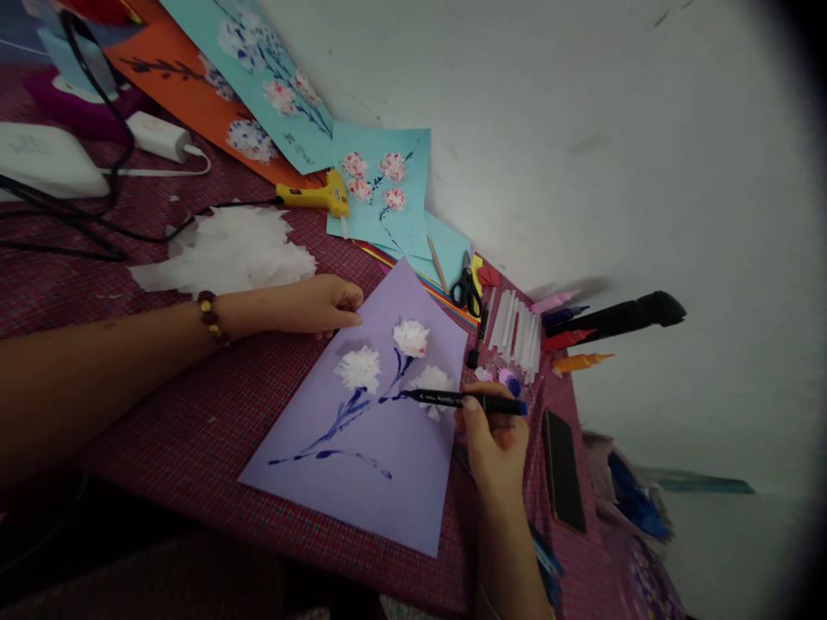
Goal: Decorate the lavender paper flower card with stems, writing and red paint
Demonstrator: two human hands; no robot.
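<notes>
Purple card [388,435] | marker [445,398]: white lettering, blurred | right hand [492,441] pinches marker | left hand [316,306]: grip unclear

Dim, greyish light is filling the scene, leaving the wall [517,129] looking flat and dull. The white paper pile [233,250] and the white flowers [358,370] are showing brightest. Soft shadows are falling beside the flowers on the purple sheet [362,491], and a smudgy one is spreading across the wall near the pens [585,362]. Beneath the surface [213,422], everything is sinking into near-black. A curved black border is darkening the right side. Lens distortion is stretching the left forearm [77,379], while clutter [637,499] at lower right is looking soft.
</notes>
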